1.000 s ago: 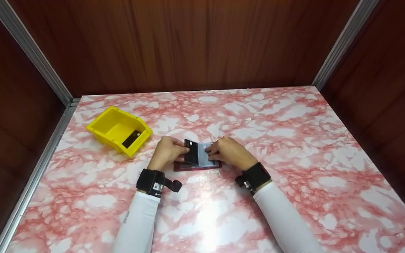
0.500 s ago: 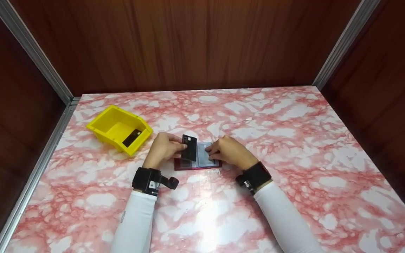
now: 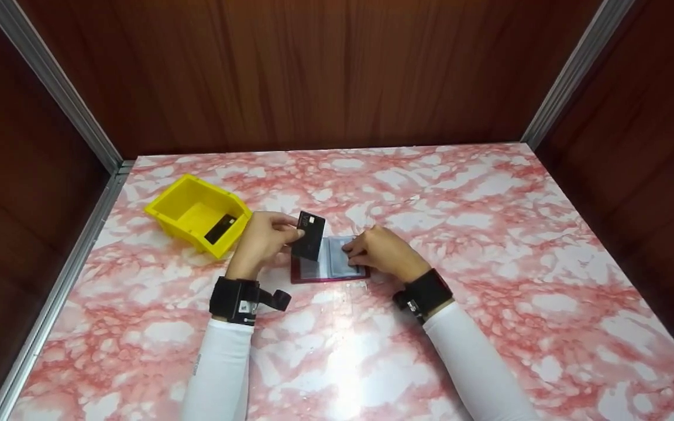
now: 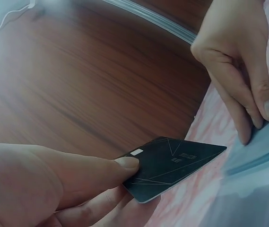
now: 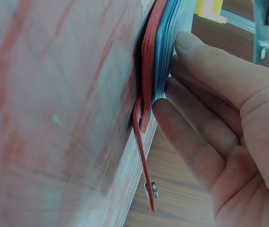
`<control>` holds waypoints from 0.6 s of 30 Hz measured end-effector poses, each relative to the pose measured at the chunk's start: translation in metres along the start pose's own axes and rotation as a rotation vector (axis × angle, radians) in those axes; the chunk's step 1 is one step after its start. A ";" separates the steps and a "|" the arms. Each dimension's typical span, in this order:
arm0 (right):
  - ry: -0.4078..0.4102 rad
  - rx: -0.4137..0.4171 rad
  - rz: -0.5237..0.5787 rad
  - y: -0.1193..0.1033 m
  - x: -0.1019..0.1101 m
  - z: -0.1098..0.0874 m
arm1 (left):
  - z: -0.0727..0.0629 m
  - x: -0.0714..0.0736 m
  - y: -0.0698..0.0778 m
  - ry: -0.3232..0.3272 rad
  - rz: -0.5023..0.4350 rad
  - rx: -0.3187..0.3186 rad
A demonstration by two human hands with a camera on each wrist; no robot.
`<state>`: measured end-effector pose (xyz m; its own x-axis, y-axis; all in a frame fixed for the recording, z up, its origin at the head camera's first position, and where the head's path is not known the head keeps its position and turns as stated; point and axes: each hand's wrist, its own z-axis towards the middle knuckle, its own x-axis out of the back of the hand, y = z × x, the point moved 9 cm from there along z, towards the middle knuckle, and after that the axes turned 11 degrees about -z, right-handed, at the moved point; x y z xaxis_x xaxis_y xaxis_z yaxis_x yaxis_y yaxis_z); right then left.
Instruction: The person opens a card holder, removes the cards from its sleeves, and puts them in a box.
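My left hand pinches a black VIP card with a small chip mark, thumb on its face and fingers beneath. The left wrist view shows the card tilted in the air, apart from the surface below. Under it, a red card holder lies spread on the table, its clear sleeves showing. The right hand presses its fingertips on the right-hand sleeves. In the right wrist view, the thumb and fingers touch the stack of sleeves, and a red strap with a metal snap sticks out.
A yellow bin stands left of the hands, with another black card inside. The table has a red-and-white marbled top. Brown wood-grain panels with metal corner profiles enclose it at the back and sides.
The left hand has moved up and left, lifting the black card away from the card holder and uncovering the left sleeve. The right hand has stayed in place.
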<state>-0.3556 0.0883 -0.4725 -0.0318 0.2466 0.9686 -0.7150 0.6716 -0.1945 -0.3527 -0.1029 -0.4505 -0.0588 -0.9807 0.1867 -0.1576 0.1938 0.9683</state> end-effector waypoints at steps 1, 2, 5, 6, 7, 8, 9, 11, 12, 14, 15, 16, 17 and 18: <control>0.000 0.002 -0.003 0.000 0.000 0.000 | -0.001 0.001 0.003 0.004 0.022 -0.027; -0.001 0.002 -0.006 0.000 0.000 0.000 | -0.002 0.003 0.007 0.006 0.045 -0.057; -0.002 0.000 -0.007 0.001 0.000 -0.001 | -0.003 0.008 0.017 0.032 0.113 -0.152; -0.001 -0.003 -0.001 0.001 0.000 -0.001 | -0.004 0.010 0.020 0.040 0.137 -0.183; 0.000 -0.006 0.007 0.001 0.000 -0.001 | -0.005 0.013 0.022 0.054 0.161 -0.214; 0.002 -0.009 0.015 0.002 0.000 -0.001 | -0.005 0.016 0.024 0.068 0.180 -0.239; 0.002 -0.013 0.024 0.002 0.000 -0.001 | -0.005 0.021 0.026 0.087 0.207 -0.263; 0.004 -0.020 0.038 0.003 0.000 -0.001 | -0.006 0.031 0.028 0.128 0.241 -0.294; 0.002 -0.020 0.036 0.003 0.000 -0.001 | -0.006 0.037 0.029 0.153 0.252 -0.305; 0.001 -0.022 0.033 0.003 -0.001 -0.001 | -0.006 0.053 0.028 0.219 0.265 -0.305; 0.000 -0.022 0.030 0.004 -0.001 -0.001 | -0.007 0.061 0.027 0.255 0.264 -0.302; 0.001 -0.023 0.025 0.004 -0.002 -0.001 | -0.007 0.071 0.026 0.294 0.258 -0.296; 0.002 -0.022 0.021 0.004 -0.002 -0.001 | -0.008 0.080 0.025 0.334 0.258 -0.297; 0.001 -0.021 0.017 0.004 -0.002 -0.001 | -0.010 0.090 0.025 0.376 0.262 -0.300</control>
<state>-0.3576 0.0908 -0.4749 -0.0432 0.2592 0.9649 -0.6996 0.6816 -0.2144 -0.3525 -0.1867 -0.4077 0.3064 -0.8537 0.4211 0.1063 0.4703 0.8761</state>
